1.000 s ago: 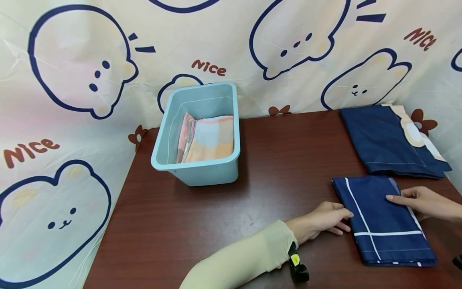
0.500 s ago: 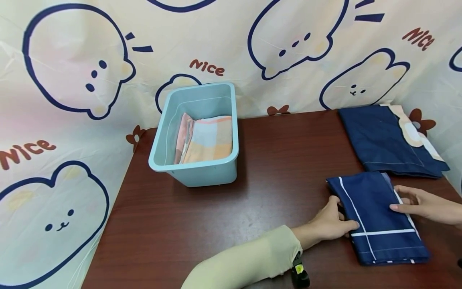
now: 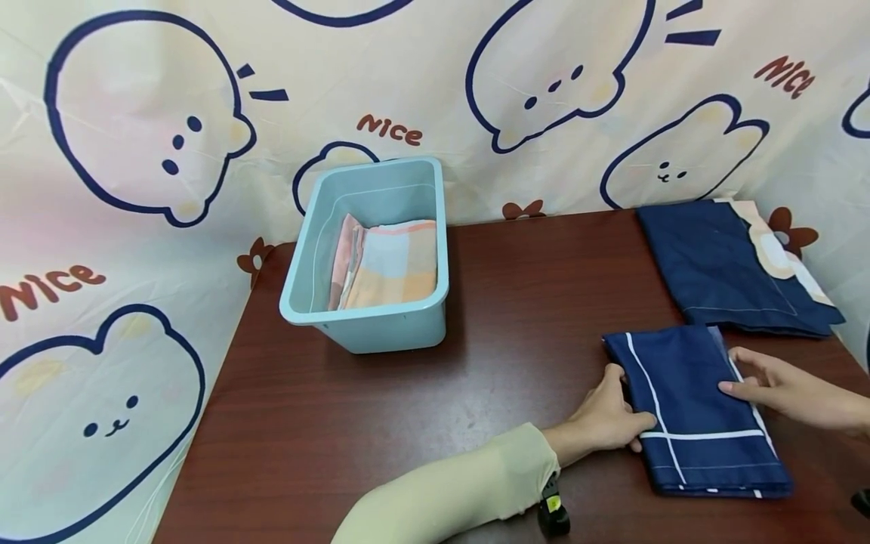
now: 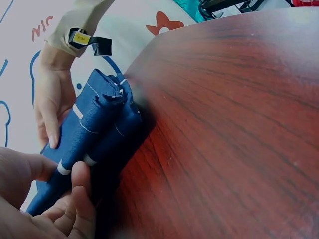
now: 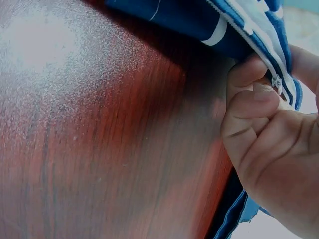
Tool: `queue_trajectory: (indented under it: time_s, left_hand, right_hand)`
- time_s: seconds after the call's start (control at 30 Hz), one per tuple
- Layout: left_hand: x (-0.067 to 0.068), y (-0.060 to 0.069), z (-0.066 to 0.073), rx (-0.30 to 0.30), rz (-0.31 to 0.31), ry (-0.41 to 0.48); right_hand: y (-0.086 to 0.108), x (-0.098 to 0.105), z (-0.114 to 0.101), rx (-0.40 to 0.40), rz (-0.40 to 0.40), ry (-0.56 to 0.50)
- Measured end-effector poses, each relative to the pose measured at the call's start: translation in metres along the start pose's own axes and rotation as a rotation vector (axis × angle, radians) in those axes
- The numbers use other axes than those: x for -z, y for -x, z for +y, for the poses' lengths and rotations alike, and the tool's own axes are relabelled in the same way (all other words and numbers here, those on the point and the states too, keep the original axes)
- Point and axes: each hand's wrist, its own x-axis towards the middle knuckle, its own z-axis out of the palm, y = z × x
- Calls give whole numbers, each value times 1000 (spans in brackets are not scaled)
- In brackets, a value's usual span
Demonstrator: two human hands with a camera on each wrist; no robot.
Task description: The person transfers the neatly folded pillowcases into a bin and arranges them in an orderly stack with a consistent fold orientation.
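Observation:
A folded navy cloth with white stripes lies at the right of the table. My left hand grips its left edge, thumb on top and fingers underneath. On the opposite edge, my right hand pinches the cloth, thumb over its top face. The left wrist view shows thick stacked layers of the cloth, held between both hands. A zipper runs along the edge at my right hand's fingers in the right wrist view. The fingers under the cloth are partly hidden in the head view.
A light blue plastic bin stands at the back left, with folded checked cloth in pink, orange and pale blue inside. Another navy cloth with a pale pattern lies at the back right corner. A patterned curtain hangs behind the table.
My left hand has gone from touching the cloth's left edge to gripping it. Both hands and the folded cloth have shifted a little to the left.

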Motion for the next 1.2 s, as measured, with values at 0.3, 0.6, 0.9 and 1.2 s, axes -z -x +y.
queue_trajectory:
  time_s: [0.3, 0.6, 0.9, 1.2]
  left_hand:
    - [12, 1, -7, -34, -13, 36]
    - [28, 1, -15, -110, -56, 115]
    - [40, 6, -14, -123, -73, 140]
    - [51, 12, -11, -159, -69, 167]
  right_hand:
    - [1, -8, -8, 8, 42, 5]
    - [-4, -9, -19, 88, 52, -13]
    - [-4, -14, -28, 193, 71, -36]
    - [-4, -20, -33, 330, 37, -87]
